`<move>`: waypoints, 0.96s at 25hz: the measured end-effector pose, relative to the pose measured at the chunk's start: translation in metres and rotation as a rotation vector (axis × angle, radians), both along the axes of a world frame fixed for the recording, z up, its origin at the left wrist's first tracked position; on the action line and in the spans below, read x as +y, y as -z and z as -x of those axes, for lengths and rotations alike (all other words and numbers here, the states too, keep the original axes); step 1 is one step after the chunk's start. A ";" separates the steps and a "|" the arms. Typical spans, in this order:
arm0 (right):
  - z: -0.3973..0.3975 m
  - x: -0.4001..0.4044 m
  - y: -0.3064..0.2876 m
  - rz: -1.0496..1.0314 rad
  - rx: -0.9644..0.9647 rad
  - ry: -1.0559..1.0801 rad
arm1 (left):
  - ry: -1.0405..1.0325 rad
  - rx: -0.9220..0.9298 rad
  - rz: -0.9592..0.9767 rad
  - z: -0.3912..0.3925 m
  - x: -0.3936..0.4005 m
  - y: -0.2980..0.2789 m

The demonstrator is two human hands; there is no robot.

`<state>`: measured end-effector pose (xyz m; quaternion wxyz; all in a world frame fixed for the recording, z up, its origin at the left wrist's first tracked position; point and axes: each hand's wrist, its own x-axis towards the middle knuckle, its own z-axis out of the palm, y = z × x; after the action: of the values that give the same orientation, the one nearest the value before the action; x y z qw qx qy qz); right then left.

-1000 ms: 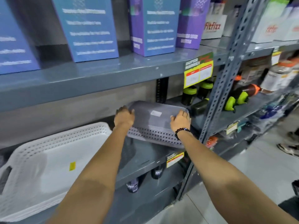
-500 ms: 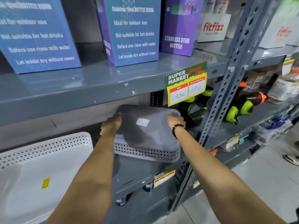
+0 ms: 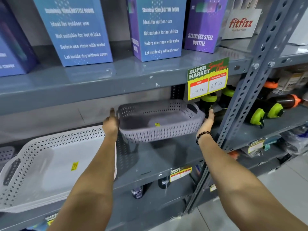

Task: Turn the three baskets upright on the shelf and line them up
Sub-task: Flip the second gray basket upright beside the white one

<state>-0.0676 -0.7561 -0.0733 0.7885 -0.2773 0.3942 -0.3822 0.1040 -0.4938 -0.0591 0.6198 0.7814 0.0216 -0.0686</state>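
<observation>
A grey perforated basket (image 3: 160,129) is upright, its open side up, held a little above the middle shelf (image 3: 160,157). My left hand (image 3: 110,125) grips its left end and my right hand (image 3: 208,121) grips its right end by the handle. A larger white perforated basket (image 3: 50,165) lies upright on the same shelf to the left, partly behind my left forearm. A sliver of another grey basket (image 3: 6,154) shows at the far left edge; I cannot tell which way up it is.
The shelf above carries blue and purple bottle boxes (image 3: 80,30) and a hanging price tag (image 3: 207,79). Dark bottles with green caps (image 3: 215,100) stand right of the grey basket. A grey steel upright (image 3: 246,90) bounds the bay on the right.
The grey basket was bottom-up one second ago; both hands have turned it over, so its open side now faces up. My view has shifted closer to the shelf.
</observation>
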 end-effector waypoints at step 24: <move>0.037 0.034 0.018 0.525 1.125 -0.160 | 0.218 -0.296 -0.913 0.061 0.027 0.027</move>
<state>-0.1049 -0.7217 -0.0912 0.3917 -0.6493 0.6199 -0.2017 0.0433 -0.4663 -0.0864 0.1996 0.9724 -0.1209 -0.0049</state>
